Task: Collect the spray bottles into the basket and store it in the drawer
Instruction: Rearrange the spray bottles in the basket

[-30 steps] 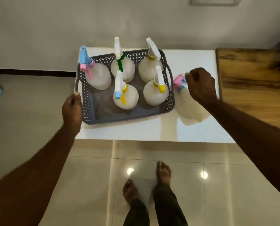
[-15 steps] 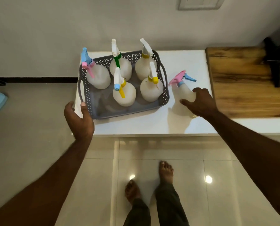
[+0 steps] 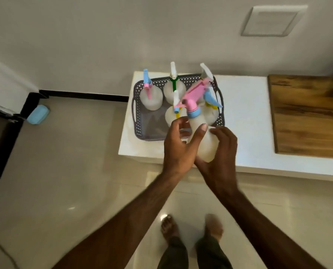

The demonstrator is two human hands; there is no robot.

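A grey perforated basket (image 3: pixel 137 121) sits on the white counter (image 3: pixel 243 117) with several white spray bottles standing in it. I hold one more spray bottle (image 3: pixel 205 141), white with a pink head and blue trigger, lifted above the basket's near right corner. My right hand (image 3: pixel 221 152) cups its body from below and the right. My left hand (image 3: pixel 181 146) wraps around its left side, thumb across the front. A bottle with a blue-and-pink head (image 3: pixel 149 96) and one with a green collar (image 3: pixel 173 88) stand at the basket's back. The near left of the basket is bare.
A wooden board (image 3: pixel 305 117) lies on the counter to the right. A light blue object (image 3: pixel 38 114) rests on the tiled floor at left, by a black skirting strip. My bare feet (image 3: pixel 191 228) stand on the glossy floor below the counter edge.
My right hand lifted the pink-headed bottle off the counter and carried it left over the basket. My left hand let go of the basket's rim and came across onto the bottle.
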